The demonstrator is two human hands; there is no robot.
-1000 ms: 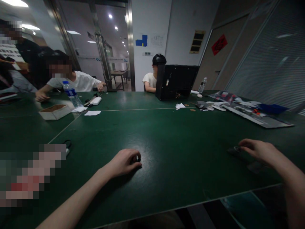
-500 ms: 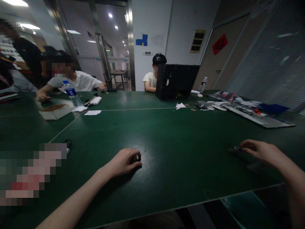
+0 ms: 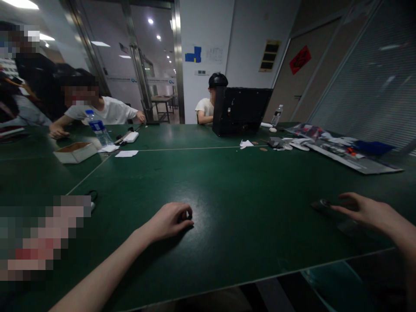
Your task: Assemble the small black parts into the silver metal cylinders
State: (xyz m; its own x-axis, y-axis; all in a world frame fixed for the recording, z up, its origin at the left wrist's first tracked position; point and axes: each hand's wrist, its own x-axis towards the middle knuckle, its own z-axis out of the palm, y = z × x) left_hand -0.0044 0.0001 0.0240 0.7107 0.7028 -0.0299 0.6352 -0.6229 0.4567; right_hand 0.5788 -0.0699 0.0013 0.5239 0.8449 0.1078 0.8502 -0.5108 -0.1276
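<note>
My left hand (image 3: 173, 220) rests on the green table (image 3: 227, 182), its fingers curled toward the thumb. A tiny dark spot shows at its fingertips; whether that is an object or shadow I cannot make out. On the right, my right hand (image 3: 367, 210) is just above the tabletop with thumb and fingers apart. A small dark object with a shiny ring-like part (image 3: 321, 203) lies on the table beside its fingertips. Too dim to name, it sits close to the thumb, and I cannot tell whether they touch.
A black case (image 3: 243, 110) stands at the far side before a seated person. Far left are a bottle (image 3: 97, 125), an open white box (image 3: 76, 154) and another seated person. At the right lies a board (image 3: 364, 164) with assorted pieces.
My right hand has opened its fingers and drawn slightly right, away from the small dark object, which stays on the table. My left hand has not moved.
</note>
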